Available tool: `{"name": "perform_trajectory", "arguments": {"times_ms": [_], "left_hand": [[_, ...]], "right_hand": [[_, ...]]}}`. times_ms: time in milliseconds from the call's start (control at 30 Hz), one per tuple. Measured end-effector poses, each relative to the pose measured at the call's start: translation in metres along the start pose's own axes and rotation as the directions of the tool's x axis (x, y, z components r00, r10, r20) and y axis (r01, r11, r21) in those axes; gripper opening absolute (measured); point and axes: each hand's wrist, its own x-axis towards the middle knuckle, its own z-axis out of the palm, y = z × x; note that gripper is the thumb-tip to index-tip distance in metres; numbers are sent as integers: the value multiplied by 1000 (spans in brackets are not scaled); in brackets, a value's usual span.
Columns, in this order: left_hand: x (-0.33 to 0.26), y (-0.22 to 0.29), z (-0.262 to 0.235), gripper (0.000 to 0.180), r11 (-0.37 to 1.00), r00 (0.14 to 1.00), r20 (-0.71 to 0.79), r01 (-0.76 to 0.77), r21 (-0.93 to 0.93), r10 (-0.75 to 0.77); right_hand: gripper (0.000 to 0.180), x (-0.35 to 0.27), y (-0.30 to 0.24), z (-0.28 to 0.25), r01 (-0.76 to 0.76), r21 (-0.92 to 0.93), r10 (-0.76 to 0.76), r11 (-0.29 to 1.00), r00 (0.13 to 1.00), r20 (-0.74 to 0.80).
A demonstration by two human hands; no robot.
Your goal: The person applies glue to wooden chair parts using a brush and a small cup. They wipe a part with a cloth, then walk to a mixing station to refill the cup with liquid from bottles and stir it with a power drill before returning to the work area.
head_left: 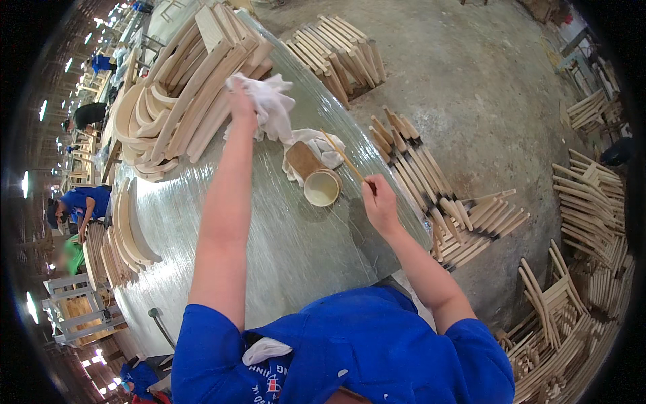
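Pale bare-wood curved parts (182, 94) rest on a glossy plastic-wrapped table (296, 242) beside soft white cloth (269, 101).

White rag (269, 101), cream cup (322, 188), pale wood parts (195, 81), blue shirt (350, 350), grey-green table (296, 236).

My left hand (242, 101) is mostly buried in a white rag (272, 101), fingers unseen. My right hand (380, 202) hides the near end of its thin stick (343, 158). Far-left workers (77, 205) are too small to read.
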Motion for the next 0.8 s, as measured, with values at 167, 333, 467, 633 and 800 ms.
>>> {"name": "perform_trajectory", "arguments": {"times_ms": [167,333,467,633,800], "left_hand": [[-67,-75,36,60,-23,934,248,-250,968,257],[-119,-87,1,49,552,947,321,-256,793,-22],[-144,-80,-11,42,567,929,365,-331,754,56],[-193,-63,0,32,950,934,323,50,308,-154],[-243,-70,5,31,890,834,316,444,100,-452]], "right_hand": [[22,22,20,6,135,-460,-172,878,984,-39],[30,13,18,4,180,-398,-213,899,976,-41],[31,8,14,-1,198,-301,-233,933,969,-84],[24,-29,3,-42,97,-191,-151,977,944,-295],[19,-111,3,-104,46,-123,-100,991,872,-480]]}}
